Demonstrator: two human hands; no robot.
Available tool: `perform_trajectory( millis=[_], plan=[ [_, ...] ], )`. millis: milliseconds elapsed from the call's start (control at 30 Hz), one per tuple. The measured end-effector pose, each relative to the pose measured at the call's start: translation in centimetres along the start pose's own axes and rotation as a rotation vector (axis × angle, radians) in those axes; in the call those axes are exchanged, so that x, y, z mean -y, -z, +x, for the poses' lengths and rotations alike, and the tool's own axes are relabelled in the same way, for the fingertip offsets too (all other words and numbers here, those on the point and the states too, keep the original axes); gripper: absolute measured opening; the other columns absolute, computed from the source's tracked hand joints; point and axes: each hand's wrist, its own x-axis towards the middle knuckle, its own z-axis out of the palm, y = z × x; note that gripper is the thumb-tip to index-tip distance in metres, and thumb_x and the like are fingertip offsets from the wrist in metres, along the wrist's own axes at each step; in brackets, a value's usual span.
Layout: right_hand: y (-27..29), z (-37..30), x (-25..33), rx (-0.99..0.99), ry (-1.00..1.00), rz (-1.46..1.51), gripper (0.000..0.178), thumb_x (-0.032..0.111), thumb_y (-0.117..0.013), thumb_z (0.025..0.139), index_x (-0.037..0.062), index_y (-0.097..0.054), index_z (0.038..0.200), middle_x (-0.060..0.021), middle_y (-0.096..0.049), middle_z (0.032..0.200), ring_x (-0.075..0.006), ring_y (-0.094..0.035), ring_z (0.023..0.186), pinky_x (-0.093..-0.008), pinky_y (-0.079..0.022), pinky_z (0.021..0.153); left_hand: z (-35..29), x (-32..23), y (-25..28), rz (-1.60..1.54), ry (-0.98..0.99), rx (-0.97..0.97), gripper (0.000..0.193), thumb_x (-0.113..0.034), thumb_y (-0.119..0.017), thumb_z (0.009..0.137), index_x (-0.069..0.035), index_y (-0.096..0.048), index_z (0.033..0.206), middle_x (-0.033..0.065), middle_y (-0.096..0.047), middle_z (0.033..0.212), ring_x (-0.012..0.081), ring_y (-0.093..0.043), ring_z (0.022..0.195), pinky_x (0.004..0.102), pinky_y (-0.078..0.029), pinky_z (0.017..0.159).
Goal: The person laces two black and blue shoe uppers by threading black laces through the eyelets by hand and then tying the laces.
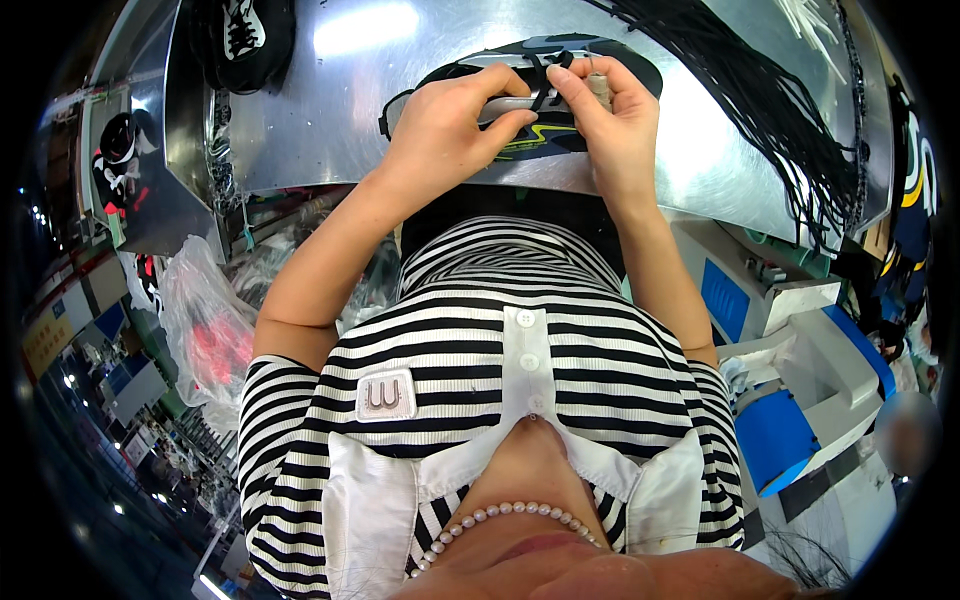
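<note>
A dark shoe (535, 140) with grey parts and yellow-green lines lies sideways on a shiny metal worktable (330, 130), under both my hands. My left hand (450, 125) is on its left part, thumb and forefinger bent around the grey lacing area, gripping it. Pinched between the thumb and forefinger of my right hand (612, 115) is a black shoelace (540, 75) that runs through the shoe's lacing area. A beige wrap (599, 90) shows on a right finger. The lace's ends are partly hidden by my fingers.
A thick bundle of black laces (740, 90) hangs over the table's right side, with white laces (808, 22) beyond. Another black shoe (242, 45) stands at the far left. Below left hangs a clear plastic bag (205, 320); a blue and white machine (790, 430) is at lower right.
</note>
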Motion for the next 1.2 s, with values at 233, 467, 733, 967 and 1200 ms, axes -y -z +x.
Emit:
perform_trajectory(
  millis=[233, 467, 733, 967, 1200],
  plan=[
    [1.2, -3.7, 2.0, 0.132, -0.025, -0.401, 0.017, 0.014, -0.062, 0.096, 0.001, -0.053, 0.102, -0.006, -0.063, 0.072, -0.0099, -0.057, 0.062, -0.0252, -0.044, 0.057, 0.0, -0.4, -0.1, 0.088, 0.026, -0.003, 0.02, -0.012, -0.071, 0.085, -0.004, -0.065, 0.102, 0.0111, -0.071, 0.09, 0.0271, -0.07, 0.077, 0.0312, -0.053, 0.069],
    [1.3, -3.7, 1.5, 0.146, -0.075, -0.505, 0.016, 0.015, -0.061, 0.097, 0.0009, -0.053, 0.095, -0.0093, -0.065, 0.07, -0.016, -0.062, 0.058, -0.0286, -0.046, 0.056, 0.2, -0.1, -0.1, 0.052, -0.002, 0.015, 0.02, -0.012, -0.07, 0.086, -0.005, -0.066, 0.104, 0.0124, -0.071, 0.089, 0.0277, -0.069, 0.075, 0.0322, -0.053, 0.067],
    [0.3, -2.9, 1.1, 0.139, -0.205, -0.44, 0.017, 0.018, -0.058, 0.097, 0.0013, -0.054, 0.094, -0.0088, -0.064, 0.065, -0.0163, -0.06, 0.057, -0.0292, -0.046, 0.056, -0.3, 0.2, -0.2, 0.063, -0.168, -0.005, 0.024, -0.01, -0.071, 0.086, -0.003, -0.067, 0.108, 0.0143, -0.071, 0.089, 0.03, -0.068, 0.074, 0.0325, -0.052, 0.064],
    [-0.5, -2.6, 1.1, 0.144, -0.152, -0.575, 0.018, 0.018, -0.054, 0.099, 0.0009, -0.052, 0.093, -0.0122, -0.063, 0.065, -0.0277, -0.063, 0.06, -0.0377, -0.048, 0.06, -0.5, -0.3, -0.5, 0.052, -0.127, 0.106, 0.026, -0.009, -0.068, 0.087, -0.003, -0.064, 0.113, 0.0155, -0.071, 0.096, 0.0309, -0.069, 0.08, 0.0339, -0.054, 0.069],
    [4.5, -0.8, 5.0, 0.009, 0.077, -0.421, 0.016, 0.016, -0.061, 0.097, 0.004, -0.065, 0.107, -0.0001, -0.06, 0.069, -0.0042, -0.051, 0.062, -0.021, -0.043, 0.059, -0.3, -0.5, -0.3, -0.09, 0.003, 0.202, 0.025, -0.008, -0.068, 0.086, -0.003, -0.068, 0.111, 0.0149, -0.071, 0.102, 0.0256, -0.071, 0.086, 0.0315, -0.054, 0.076]
  ],
)
